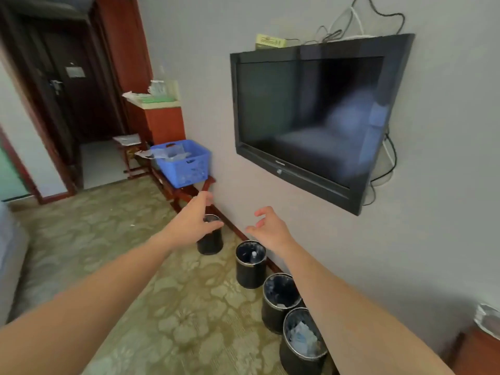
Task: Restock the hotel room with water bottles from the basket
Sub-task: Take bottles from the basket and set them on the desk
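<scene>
Bare skin and nothing else on my arms, both stretched out in front of me toward the wall. My left hand (196,217) is spread loosely, fingers apart and slightly curled, thumb out to the side, gripping nothing; seen from my head it overlaps the rim of the farthest black bin (210,239) on the floor, though I cannot tell whether it is anywhere near touching it. My right hand (269,228) is also empty, the fingers (261,212) bent in a half-open claw with the thumb pointing toward my left hand, and it hangs in the air in front of the pale wall (270,185). The two hands are near each other but apart, palms roughly turned inward, forearms reaching up from the lower corners of my view. The blue basket (186,166) sits beyond my left hand on a red-brown wooden rack (189,192) against the wall, well apart from both hands, with clear plastic showing inside it that is too blurred for me to tell single bottles. Three more black bins (250,263) stand in a row along the skirting under my right arm, on the patterned carpet (162,293). A dark television (311,117) hangs on the wall above my right hand.
</scene>
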Available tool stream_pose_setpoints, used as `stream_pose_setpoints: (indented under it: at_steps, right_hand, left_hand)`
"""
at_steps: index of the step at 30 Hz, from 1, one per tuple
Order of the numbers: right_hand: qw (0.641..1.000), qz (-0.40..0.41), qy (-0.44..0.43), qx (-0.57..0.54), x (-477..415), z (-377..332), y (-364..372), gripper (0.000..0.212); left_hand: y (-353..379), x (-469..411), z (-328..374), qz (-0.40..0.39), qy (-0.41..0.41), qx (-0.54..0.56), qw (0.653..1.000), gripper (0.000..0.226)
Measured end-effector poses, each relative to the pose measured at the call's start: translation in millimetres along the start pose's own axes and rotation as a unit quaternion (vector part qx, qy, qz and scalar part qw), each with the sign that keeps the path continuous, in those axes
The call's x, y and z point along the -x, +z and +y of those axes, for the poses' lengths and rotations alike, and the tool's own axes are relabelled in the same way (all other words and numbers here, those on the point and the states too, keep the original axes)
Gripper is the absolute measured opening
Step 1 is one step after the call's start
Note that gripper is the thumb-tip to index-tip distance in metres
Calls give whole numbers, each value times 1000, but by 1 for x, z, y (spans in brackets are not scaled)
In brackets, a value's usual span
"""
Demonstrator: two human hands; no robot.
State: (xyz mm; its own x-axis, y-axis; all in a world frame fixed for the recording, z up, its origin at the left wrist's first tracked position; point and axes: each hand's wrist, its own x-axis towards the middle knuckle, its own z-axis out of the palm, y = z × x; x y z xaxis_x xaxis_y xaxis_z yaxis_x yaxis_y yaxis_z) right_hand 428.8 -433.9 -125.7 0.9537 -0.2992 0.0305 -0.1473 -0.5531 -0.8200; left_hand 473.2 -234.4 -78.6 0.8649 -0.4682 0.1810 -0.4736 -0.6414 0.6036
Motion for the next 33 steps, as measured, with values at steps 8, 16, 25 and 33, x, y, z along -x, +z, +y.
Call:
stream_pose_setpoints:
  at_steps: [8,16,25,33]
  right_hand:
    - [971,-214,-98,37,-79,-129,145,31]
    - [948,-265,-163,64,-214,-206,227,26]
    - [946,-294,-132,40,-375,-256,270,17]
    - [948,-301,-102,32,-508,-259,333,24]
  left_hand:
    - [-133,29,-153,69,-126,-63,988,62]
    - [-201,-57,-258,82,-180,-96,976,69]
    - [-224,-211,-347,47,-173,-105,978,67]
    - [-249,-335,-452,44,-185,-80,979,70]
